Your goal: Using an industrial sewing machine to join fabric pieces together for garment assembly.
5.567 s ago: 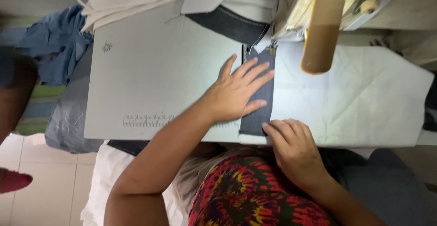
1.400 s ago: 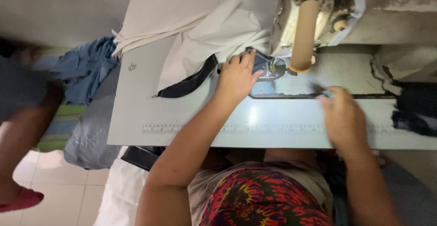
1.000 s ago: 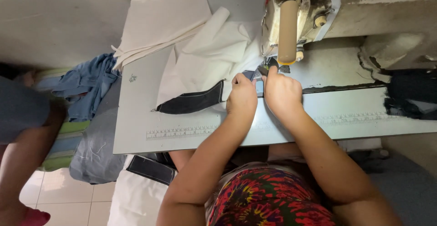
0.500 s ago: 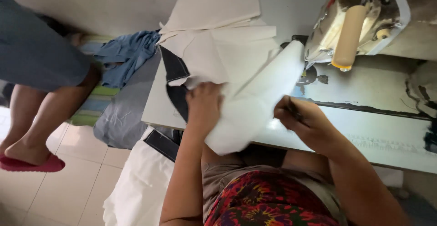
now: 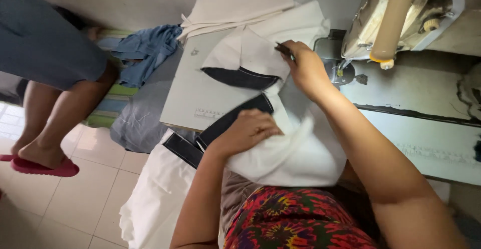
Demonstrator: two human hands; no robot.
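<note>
My left hand now bunches the white cloth near my lap. My right hand, moved far toward the sewing machine, pinches its dark-trimmed edge.

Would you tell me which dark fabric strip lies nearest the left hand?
The lower dark strip, running diagonally beside the left hand; the curved strip lies farther up.

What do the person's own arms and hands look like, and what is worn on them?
Both arms are bare along all that shows: no sleeve, watch or bracelet appears on them. The left hand and the right hand wear no gloves, and no ring can be made out. Between the arms shows a garment with a bright floral pattern in red, yellow and green on dark.
</note>
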